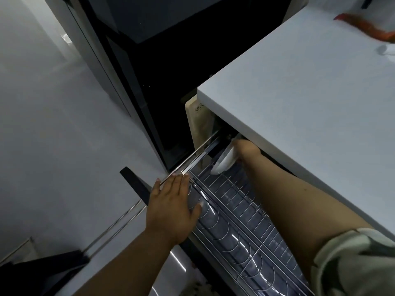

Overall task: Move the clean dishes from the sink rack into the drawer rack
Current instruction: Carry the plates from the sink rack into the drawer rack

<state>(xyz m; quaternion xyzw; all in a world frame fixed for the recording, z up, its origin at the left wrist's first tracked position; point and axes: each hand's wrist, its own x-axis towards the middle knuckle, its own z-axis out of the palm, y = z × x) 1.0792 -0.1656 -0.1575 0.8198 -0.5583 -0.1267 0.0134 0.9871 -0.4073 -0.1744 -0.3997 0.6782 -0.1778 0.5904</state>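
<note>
Head view: right hand grips a bowl (fingers curled), left hand flat on the drawer rack.

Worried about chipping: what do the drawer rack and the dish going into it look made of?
Drawer rack: thin metal wire, shiny chrome-like finish, with bright glints along the rods. Dish in the right hand: white, smooth and glossy, likely ceramic, though melamine can't be excluded.

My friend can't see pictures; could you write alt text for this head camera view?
A person's right hand sets a white bowl into the far end of a pulled-out wire drawer rack, under a white countertop. Their left hand rests flat on the rack's near edge.
</note>
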